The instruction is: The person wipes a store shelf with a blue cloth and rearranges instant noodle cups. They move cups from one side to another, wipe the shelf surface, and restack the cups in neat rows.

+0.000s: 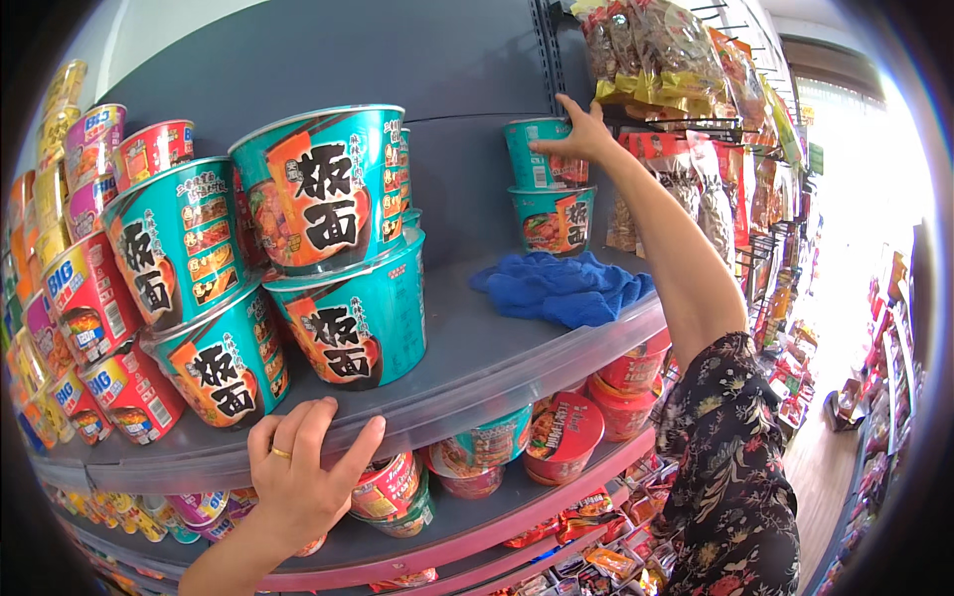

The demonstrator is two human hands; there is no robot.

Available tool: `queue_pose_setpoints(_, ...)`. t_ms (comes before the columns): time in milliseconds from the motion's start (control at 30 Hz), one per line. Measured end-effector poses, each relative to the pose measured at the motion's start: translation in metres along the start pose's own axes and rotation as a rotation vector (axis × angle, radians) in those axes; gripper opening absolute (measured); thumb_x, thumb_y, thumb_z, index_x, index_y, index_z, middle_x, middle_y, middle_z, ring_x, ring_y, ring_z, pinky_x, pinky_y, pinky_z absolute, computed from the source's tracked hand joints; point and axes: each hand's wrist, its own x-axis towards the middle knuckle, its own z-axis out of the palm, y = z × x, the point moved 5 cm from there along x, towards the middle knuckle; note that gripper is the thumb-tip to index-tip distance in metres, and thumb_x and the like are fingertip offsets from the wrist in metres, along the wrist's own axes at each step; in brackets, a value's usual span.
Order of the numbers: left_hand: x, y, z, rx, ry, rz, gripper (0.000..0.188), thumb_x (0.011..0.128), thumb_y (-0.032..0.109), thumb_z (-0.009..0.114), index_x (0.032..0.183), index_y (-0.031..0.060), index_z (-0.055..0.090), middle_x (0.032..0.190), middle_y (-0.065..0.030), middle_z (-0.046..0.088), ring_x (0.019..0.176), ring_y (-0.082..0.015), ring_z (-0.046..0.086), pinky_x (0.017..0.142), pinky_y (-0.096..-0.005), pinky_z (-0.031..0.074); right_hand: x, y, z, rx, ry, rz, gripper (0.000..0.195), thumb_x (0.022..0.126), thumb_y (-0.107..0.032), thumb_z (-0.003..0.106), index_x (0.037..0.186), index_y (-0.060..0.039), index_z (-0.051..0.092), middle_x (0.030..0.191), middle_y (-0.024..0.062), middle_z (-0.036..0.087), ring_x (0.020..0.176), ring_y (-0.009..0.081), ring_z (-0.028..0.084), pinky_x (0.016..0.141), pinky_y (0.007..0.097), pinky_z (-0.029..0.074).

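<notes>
My left hand [302, 462], with a ring on one finger, grips the clear plastic strip [477, 406] along the shelf's front edge. Its fingers curl over the top. My right hand [577, 138] reaches to the back right, fingers spread, in front of the upper teal noodle tub [533, 160]. Whether it touches that tub is hard to tell. A second teal tub [555, 220] stands beneath it. Before this pair lies a crumpled blue cloth [566, 287]. Larger teal instant noodle tubs [320, 190] are stacked two high at the left, near my left hand.
Red noodle cups [112, 298] and other cups crowd the far left. Bagged snacks [656, 56] hang from hooks on the right. The lower shelf carries more noodle bowls [563, 439], above packets [596, 514]. An aisle floor [820, 477] runs along the right.
</notes>
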Motion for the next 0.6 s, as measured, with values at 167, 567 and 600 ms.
queue_pose_setpoints(167, -0.001, -0.002, -0.002, 0.014, -0.039, -0.001, 0.051, 0.072, 0.006, 0.062, 0.120, 0.0222, 0.063, 0.113, -0.0140, 0.055, 0.093, -0.0259, 0.059, 0.074, -0.0398, 0.038, -0.002, -0.025, -0.009, 0.203, -0.077, -0.100, 0.094, 0.050, -0.064, 0.083, 0.114, 0.0031, 0.066, 0.114, 0.0207, 0.066, 0.112, 0.0305, 0.061, 0.097, 0.0374, 0.048)
queue_pose_setpoints(567, 0.001, -0.002, -0.003, -0.056, -0.032, -0.027, 0.054, 0.070, 0.006, 0.067, 0.122, 0.0199, 0.063, 0.112, -0.0142, 0.055, 0.093, -0.0267, 0.058, 0.076, -0.0401, 0.039, -0.043, -0.101, 0.000, 0.588, -0.372, 0.171, 0.070, 0.067, -0.053, 0.084, 0.101, 0.0051, 0.065, 0.089, 0.0140, 0.069, 0.079, 0.0249, 0.070, 0.067, 0.0448, 0.059)
queue_pose_setpoints(600, 0.002, -0.001, -0.003, -0.065, -0.034, -0.035, 0.054, 0.069, 0.006, 0.068, 0.121, 0.0201, 0.063, 0.112, -0.0138, 0.055, 0.093, -0.0265, 0.058, 0.077, -0.0399, 0.038, -0.052, -0.108, -0.002, 0.453, -0.358, 0.085, 0.075, 0.065, -0.059, 0.082, 0.101, 0.0049, 0.066, 0.087, 0.0151, 0.070, 0.080, 0.0279, 0.070, 0.070, 0.0446, 0.059)
